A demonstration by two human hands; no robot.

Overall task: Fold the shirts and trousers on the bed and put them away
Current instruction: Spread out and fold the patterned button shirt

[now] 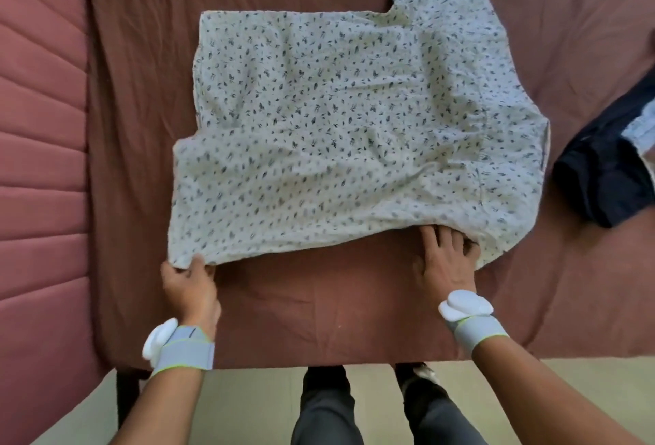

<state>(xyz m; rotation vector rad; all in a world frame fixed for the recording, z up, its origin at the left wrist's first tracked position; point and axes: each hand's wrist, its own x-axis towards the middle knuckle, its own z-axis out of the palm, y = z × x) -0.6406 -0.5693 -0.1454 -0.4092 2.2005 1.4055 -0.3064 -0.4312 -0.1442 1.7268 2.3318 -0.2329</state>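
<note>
Both hands (189, 285) (444, 260) at printed shirt (336, 118) hem, dark garment (609, 178) just beside

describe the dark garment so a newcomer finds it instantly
Start at the brown bedsheet and go to its right edge. There, right of the spread floral shirt, lies a bunched navy garment. It is the only dark, plain, crumpled piece, with no hand on it.
</note>
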